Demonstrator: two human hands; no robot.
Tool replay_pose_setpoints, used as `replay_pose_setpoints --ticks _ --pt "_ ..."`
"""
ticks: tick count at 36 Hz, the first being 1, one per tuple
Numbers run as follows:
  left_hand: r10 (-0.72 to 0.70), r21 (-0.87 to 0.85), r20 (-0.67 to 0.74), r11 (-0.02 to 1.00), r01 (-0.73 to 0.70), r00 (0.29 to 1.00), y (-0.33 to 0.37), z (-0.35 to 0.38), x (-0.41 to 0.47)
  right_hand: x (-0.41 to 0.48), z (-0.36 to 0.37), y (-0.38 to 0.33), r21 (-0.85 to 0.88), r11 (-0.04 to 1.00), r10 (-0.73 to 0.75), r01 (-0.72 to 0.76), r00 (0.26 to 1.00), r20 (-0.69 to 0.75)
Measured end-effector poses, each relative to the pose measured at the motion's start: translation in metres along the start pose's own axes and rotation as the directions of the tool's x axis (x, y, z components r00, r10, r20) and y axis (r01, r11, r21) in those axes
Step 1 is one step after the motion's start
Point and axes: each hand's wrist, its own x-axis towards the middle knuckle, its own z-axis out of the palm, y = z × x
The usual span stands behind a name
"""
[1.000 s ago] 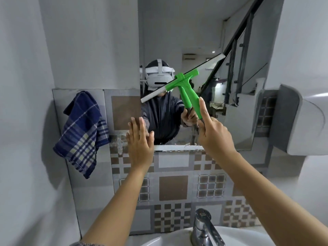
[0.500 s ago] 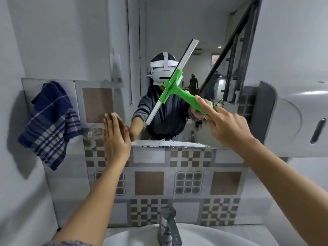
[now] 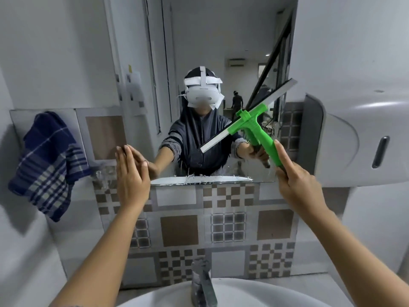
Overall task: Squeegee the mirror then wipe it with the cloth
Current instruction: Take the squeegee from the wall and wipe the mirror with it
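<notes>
Right hand (image 3: 296, 187): clamped on the green squeegee (image 3: 254, 127) handle, blade tilted against the mirror (image 3: 199, 52) | Left hand (image 3: 130, 178): held flat, fingers spread, pressed at the mirror's lower left edge | Cloth (image 3: 47, 165): hung on the wall, left of the mirror, untouched

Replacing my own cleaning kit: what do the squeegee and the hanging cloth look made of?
Squeegee: bright green handle, probably moulded plastic with a smooth, slightly glossy look; its long pale blade strip could be metal or plastic. Cloth: soft woven fabric, navy plaid, matte, hanging in folds.
</notes>
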Motion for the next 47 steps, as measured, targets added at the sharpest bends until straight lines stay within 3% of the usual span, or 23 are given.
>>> replay_pose_setpoints --ticks 8,14,20,27,37,47 --pt "0.172 0.017 0.087 0.985 -0.174 0.981 -0.027 -0.012 0.015 -0.035 0.034 -0.053 0.296 0.907 0.306 -0.300 0.952 0.027" --pt "0.400 0.072 0.157 0.907 -0.415 0.903 -0.046 -0.029 0.042 -0.046 0.063 -0.105 0.535 0.716 0.511 -0.448 0.859 0.036" --pt "0.507 0.111 0.232 0.834 -0.541 0.830 -0.049 -0.041 0.070 -0.054 0.089 -0.155 0.609 0.600 0.625 -0.519 0.779 0.048" --pt "0.579 0.141 0.298 0.759 -0.635 0.759 -0.054 -0.055 0.085 -0.049 0.099 -0.211 0.692 0.466 0.696 -0.551 0.711 0.098" --pt "0.604 0.113 0.311 0.743 -0.660 0.734 -0.057 -0.060 0.089 -0.057 0.112 -0.266 0.677 0.449 0.689 -0.582 0.708 0.152" --pt "0.614 0.071 0.299 0.749 -0.659 0.730 -0.059 -0.056 0.089 -0.071 0.124 -0.273 0.686 0.451 0.673 -0.570 0.722 0.158"
